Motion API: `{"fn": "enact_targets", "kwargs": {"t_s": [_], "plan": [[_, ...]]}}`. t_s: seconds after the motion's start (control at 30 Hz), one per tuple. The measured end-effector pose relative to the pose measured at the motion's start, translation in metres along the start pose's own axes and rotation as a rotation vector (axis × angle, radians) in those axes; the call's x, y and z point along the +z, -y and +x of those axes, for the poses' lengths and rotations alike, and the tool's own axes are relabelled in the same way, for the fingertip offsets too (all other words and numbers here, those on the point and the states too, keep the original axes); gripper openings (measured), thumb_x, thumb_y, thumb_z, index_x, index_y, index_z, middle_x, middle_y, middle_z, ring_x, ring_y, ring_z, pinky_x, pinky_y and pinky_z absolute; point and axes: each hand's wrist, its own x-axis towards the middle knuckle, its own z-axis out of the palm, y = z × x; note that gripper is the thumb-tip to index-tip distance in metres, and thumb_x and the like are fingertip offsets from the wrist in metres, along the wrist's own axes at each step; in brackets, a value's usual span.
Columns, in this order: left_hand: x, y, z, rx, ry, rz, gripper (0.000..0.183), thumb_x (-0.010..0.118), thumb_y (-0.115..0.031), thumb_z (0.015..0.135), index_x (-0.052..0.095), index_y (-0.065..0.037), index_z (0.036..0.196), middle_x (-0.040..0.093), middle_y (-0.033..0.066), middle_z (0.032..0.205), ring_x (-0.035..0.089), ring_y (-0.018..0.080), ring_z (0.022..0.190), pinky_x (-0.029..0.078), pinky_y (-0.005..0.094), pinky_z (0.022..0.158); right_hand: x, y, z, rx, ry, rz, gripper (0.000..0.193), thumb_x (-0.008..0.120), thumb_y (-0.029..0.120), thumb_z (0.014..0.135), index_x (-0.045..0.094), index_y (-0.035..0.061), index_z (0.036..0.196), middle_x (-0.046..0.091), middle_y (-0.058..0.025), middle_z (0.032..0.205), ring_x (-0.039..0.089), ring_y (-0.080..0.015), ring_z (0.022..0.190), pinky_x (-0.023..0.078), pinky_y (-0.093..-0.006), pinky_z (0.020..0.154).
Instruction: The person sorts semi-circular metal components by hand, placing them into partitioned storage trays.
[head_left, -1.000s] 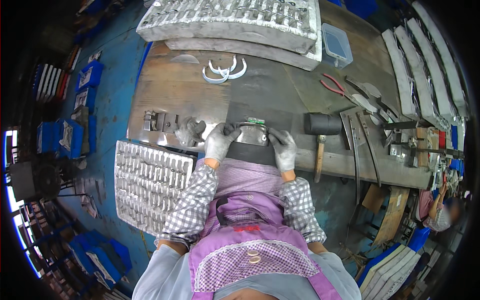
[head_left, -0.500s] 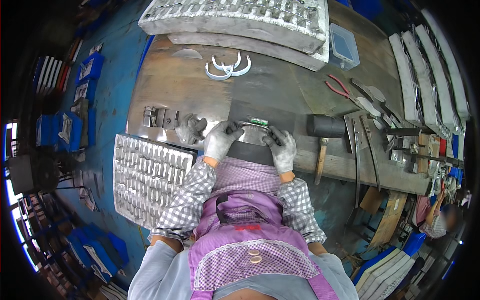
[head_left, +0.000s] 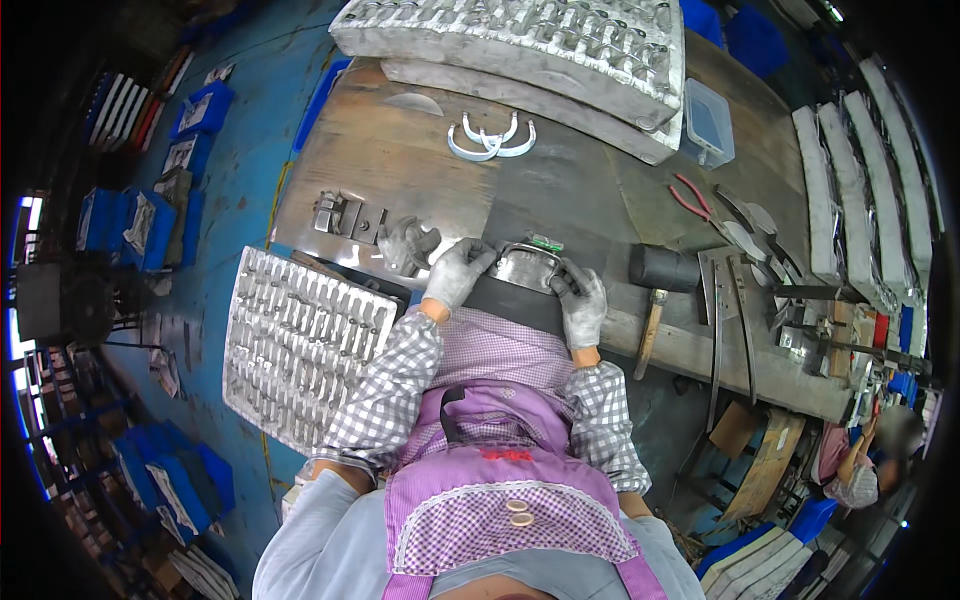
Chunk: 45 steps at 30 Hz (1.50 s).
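A shiny curved metal piece (head_left: 527, 268) is at the bench's near edge, in front of my apron. My left hand (head_left: 458, 275), in a grey-white work glove, has thumb and fingers pinched at its left end. At the right end the fingers of my gloved right hand (head_left: 582, 304) are curled in against it. Just beyond the piece lies a small green object (head_left: 546, 243), too small to name. Nearest to my left hand on the bench is a crumpled grey glove (head_left: 407, 246). A black-headed mallet (head_left: 664, 268) lies to the right of my right hand.
Thin curved metal strips (head_left: 490, 138) lie farther back, before a large stacked tray (head_left: 510, 45) of metal parts. Another parts tray (head_left: 305, 350) stands left, beside a metal fixture (head_left: 348, 217). Red-handled pliers (head_left: 690, 197) and long bars (head_left: 742, 320) are right. A person (head_left: 855, 465) is far right.
The whole view has turned slightly, so the bench things sit farther right in the picture. My hands stay at the two ends of the curved metal piece.
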Motion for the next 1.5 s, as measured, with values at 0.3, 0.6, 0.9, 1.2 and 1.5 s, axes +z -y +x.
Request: {"fn": "enact_targets", "kwargs": {"t_s": [0.3, 0.6, 0.9, 1.2, 1.5], "plan": [[0.012, -0.005, 0.001, 0.011, -0.074, 0.303, 0.042, 0.085, -0.039, 0.078, 0.070, -0.003, 0.094, 0.070, 0.0107, 0.081, 0.065, 0.0257, 0.073, 0.053, 0.0361, 0.073, 0.000, -0.002, -0.004, 0.027, -0.047, -0.006, 0.020, 0.079, 0.011, 0.081, 0.080, 0.0108, 0.101, 0.069, -0.0046, 0.086, 0.066, -0.0225, 0.083, 0.051, -0.0349, 0.079], [0.013, -0.004, 0.003, -0.029, -0.050, 0.258, 0.040, 0.085, -0.039, 0.076, 0.068, -0.004, 0.087, 0.070, 0.0121, 0.088, 0.066, 0.0294, 0.084, 0.052, 0.0387, 0.078, -0.003, -0.003, -0.003, -0.051, -0.046, -0.052, 0.019, 0.080, 0.011, 0.078, 0.079, 0.0104, 0.096, 0.070, -0.0053, 0.086, 0.066, -0.0253, 0.084, 0.051, -0.0369, 0.080], [0.014, 0.000, 0.003, 0.024, -0.043, 0.246, 0.040, 0.085, -0.039, 0.077, 0.068, -0.004, 0.088, 0.070, 0.0102, 0.090, 0.066, 0.0286, 0.086, 0.052, 0.0381, 0.081, -0.003, 0.006, 0.000, 0.031, 0.024, -0.090, 0.026, 0.086, 0.013, 0.074, 0.079, 0.0087, 0.099, 0.070, -0.0044, 0.083, 0.066, -0.0172, 0.072, 0.053, -0.0323, 0.068], [0.007, -0.002, -0.008, 0.154, -0.143, 0.296, 0.029, 0.082, -0.027, 0.078, 0.070, -0.006, 0.093, 0.069, 0.0119, 0.093, 0.066, 0.0303, 0.092, 0.052, 0.0413, 0.082, 0.008, -0.005, -0.003, 0.078, 0.047, 0.115, 0.036, 0.088, 0.007, 0.073, 0.076, 0.0052, 0.107, 0.067, -0.0042, 0.088, 0.065, -0.0134, 0.077, 0.055, -0.0291, 0.070], [0.011, 0.025, -0.056, 0.478, -0.182, 0.474, 0.037, 0.065, -0.012, 0.087, 0.067, -0.011, 0.124, 0.065, 0.0065, 0.128, 0.062, 0.0250, 0.081, 0.053, 0.0387, 0.073, 0.004, -0.007, -0.005, 0.170, 0.094, 0.192, 0.031, 0.078, -0.006, 0.084, 0.071, 0.0008, 0.113, 0.068, -0.0034, 0.098, 0.064, -0.0124, 0.088, 0.053, -0.0263, 0.080]]}}
